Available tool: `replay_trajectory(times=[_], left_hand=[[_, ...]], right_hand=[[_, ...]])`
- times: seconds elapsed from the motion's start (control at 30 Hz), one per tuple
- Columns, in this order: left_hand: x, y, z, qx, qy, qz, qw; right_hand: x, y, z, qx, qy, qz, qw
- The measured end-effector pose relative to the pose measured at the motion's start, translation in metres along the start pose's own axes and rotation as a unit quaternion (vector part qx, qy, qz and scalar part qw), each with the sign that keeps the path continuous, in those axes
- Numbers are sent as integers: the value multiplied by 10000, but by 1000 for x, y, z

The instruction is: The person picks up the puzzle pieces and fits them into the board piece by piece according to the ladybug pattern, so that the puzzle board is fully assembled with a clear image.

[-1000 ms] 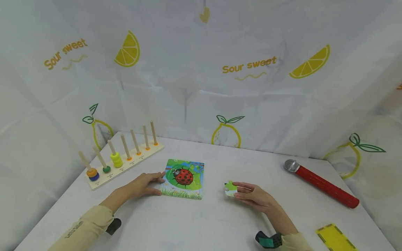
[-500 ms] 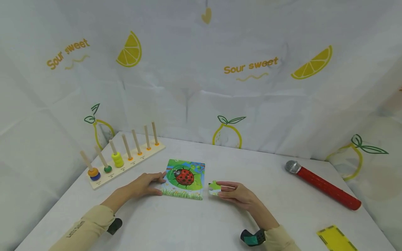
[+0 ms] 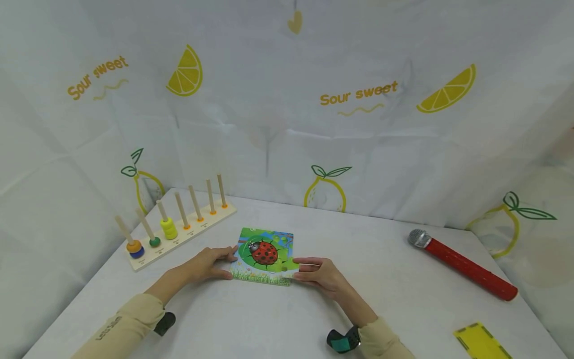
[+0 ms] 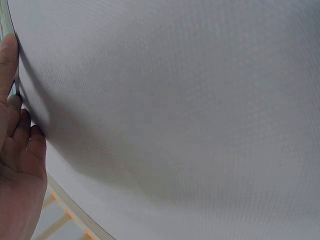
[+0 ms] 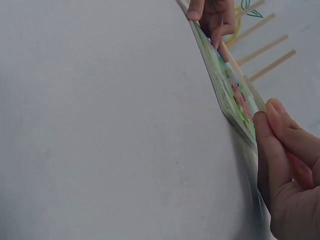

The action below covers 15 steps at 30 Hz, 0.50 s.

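Observation:
The ladybug jigsaw puzzle [image 3: 255, 270] lies flat mid-table, a red beetle on a green and blue ground. My left hand [image 3: 210, 265] rests against its left edge, thumb and fingers spread along the side; in the left wrist view the board is barely visible. My right hand [image 3: 324, 278] pinches a green and white puzzle piece [image 3: 290, 268] between thumb and fingers over the board's lower right part. Seen from the right wrist, that piece [image 5: 255, 95] is tilted above the board's surface. Whether it touches the board, I cannot tell.
A wooden peg counting stand [image 3: 188, 232] with several coloured beads sits at the back left. To the right lies a red microphone [image 3: 466, 267] with a silver head. A yellow card [image 3: 482, 341] is near the front right edge. Behind the table hangs a white printed cloth [image 3: 269, 99].
My right hand has moved left with the puzzle piece, from beside the puzzle to over its lower right part. The left hand has stayed at the puzzle's left edge.

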<state>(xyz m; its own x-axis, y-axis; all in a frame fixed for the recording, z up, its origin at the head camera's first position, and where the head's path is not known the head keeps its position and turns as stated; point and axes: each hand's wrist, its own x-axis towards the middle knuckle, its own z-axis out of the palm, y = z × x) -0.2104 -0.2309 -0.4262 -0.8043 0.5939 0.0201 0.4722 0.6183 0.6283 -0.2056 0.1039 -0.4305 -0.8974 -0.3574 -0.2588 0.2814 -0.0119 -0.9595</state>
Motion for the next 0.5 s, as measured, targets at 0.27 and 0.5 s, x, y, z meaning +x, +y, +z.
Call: replay_trajectory(times=[0.27, 0.5], left_hand=[[1, -1, 1, 26, 10, 20, 10000], [0, -1, 0, 60, 29, 58, 10000]], right_hand=[[3, 2, 15, -749, 428, -215, 9960], [6, 2, 23, -1008, 475, -367, 9931]])
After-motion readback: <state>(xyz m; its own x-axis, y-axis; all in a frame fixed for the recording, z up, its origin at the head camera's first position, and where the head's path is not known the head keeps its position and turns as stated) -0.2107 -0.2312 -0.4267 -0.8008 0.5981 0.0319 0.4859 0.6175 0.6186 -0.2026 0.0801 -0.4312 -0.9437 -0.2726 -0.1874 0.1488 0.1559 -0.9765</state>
